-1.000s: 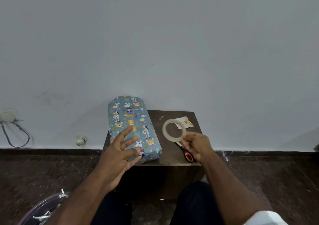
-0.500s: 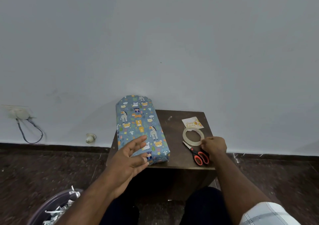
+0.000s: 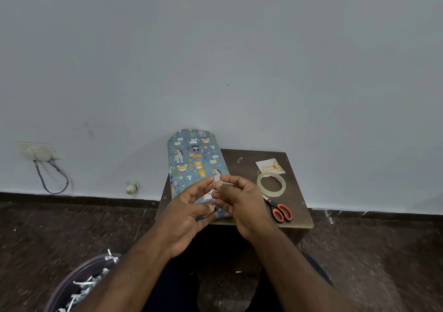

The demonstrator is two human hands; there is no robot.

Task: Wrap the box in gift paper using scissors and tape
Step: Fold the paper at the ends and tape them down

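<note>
The box (image 3: 194, 160), wrapped in blue animal-print gift paper, lies on the left part of a small dark table (image 3: 299, 216), its far end against the wall. Both hands meet just above the box's near end. My right hand (image 3: 242, 204) pinches thumb and forefinger together on what looks like a small clear piece of tape, barely visible. My left hand (image 3: 187, 216) has loosely bent fingers, and its forefinger tip touches that pinch. The tape roll (image 3: 283, 187) lies flat on the table to the right, with the red-handled scissors (image 3: 280, 211) in front of it.
A small birthday card (image 3: 269, 166) lies behind the tape roll. A round bin (image 3: 79, 278) with paper scraps stands on the dark floor at lower left. A wall socket with a looped cable (image 3: 40, 154) is far left. My knees are under the table's near edge.
My right hand set the tape roll down on the table, let go of it and moved left to meet my left hand. My left hand rose slightly over the box's near end.
</note>
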